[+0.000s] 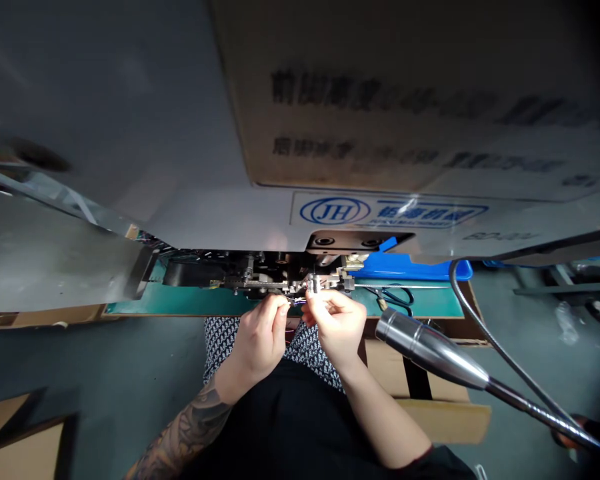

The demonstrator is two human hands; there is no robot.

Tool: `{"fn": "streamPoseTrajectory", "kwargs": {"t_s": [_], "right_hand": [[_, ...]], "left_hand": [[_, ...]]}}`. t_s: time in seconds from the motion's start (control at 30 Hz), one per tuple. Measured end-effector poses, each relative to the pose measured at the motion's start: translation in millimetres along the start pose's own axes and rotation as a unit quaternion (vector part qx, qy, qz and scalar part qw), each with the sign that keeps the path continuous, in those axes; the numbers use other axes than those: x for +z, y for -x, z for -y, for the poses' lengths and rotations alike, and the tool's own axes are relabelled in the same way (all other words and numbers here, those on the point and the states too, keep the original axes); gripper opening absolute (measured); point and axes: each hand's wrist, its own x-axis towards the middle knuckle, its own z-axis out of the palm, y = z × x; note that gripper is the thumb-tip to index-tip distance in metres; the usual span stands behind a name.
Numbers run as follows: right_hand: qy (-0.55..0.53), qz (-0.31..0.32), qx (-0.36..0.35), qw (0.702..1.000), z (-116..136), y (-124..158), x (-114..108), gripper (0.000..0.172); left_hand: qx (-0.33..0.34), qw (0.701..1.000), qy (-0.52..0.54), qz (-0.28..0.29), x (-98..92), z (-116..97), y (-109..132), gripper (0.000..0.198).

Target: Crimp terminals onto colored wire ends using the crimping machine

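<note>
The machine (170, 133) takes up most of my view; it stands right over the bench, so I work at its lower edge with my arms reaching up to it. The green bench (180, 300) runs beneath it, just above my lap, which presumably lets me work close to my body. Under the housing sits the dark metal mechanism (267, 280), open towards me, so my fingers can get near it. A box (443, 420) lies below the bench on my right, out of the way of my arms. The blue tray (395, 269) is beyond the lamp, on the bench's right side, probably there to be within reach. The lamp (430, 347) bends in from the right, its head aimed at my fingertips, I'd say because the housing shades that spot.

My left hand (263, 330) pinches thumb against forefinger, and my right hand (343, 323) does the same facing it; close together, they seem to steady something small. The scissors (400, 297) rest beside the tray, gripped by neither. The smallest things are the thin wires (299, 301), between my fingertips just in front of the mechanism; both pinches appear closed on them, though exactly where is too small to tell.
</note>
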Motion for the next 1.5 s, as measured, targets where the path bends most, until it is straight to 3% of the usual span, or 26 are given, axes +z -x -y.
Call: {"fn": "streamPoseTrajectory", "kwargs": {"t_s": [0.2, 0.4, 0.57, 0.67, 0.8, 0.93, 1.03, 1.23, 1.5], "right_hand": [[-0.026, -0.013, 0.007, 1.0, 0, -1, 5, 0.033], [0.015, -0.02, -0.015, 1.0, -1, 0, 3, 0.032], [0.019, 0.066, 0.01, 0.998, 5, -3, -4, 0.033], [-0.034, 0.11, 0.045, 0.992, 9, -4, -8, 0.035], [-0.08, 0.126, 0.059, 0.987, 8, -3, -13, 0.027], [-0.054, 0.13, 0.037, 0.989, 2, -3, -18, 0.021], [-0.057, 0.118, 0.035, 0.991, 0, -3, -18, 0.021], [-0.099, 0.054, 0.047, 0.993, -3, -2, -9, 0.021], [-0.082, 0.025, 0.023, 0.996, -11, -6, 1, 0.036]], "left_hand": [[0.022, 0.999, -0.008, -0.031, 0.7, -1, -3, 0.015], [0.049, 0.997, -0.034, -0.044, 2.7, 4, 0, 0.015], [0.084, 0.996, -0.026, -0.027, -2.2, 6, 2, 0.013], [0.021, 0.996, 0.071, 0.041, -11.5, 3, 0, 0.016], [-0.114, 0.96, 0.214, 0.142, -23.5, -2, -7, 0.03], [-0.145, 0.944, 0.25, 0.158, -26.0, -3, -10, 0.036], [-0.119, 0.955, 0.234, 0.142, -22.8, -5, -8, 0.031], [-0.054, 0.986, 0.15, 0.056, -11.7, -8, -3, 0.017], [-0.024, 0.998, 0.055, -0.005, -3.4, -7, -3, 0.014]]}}
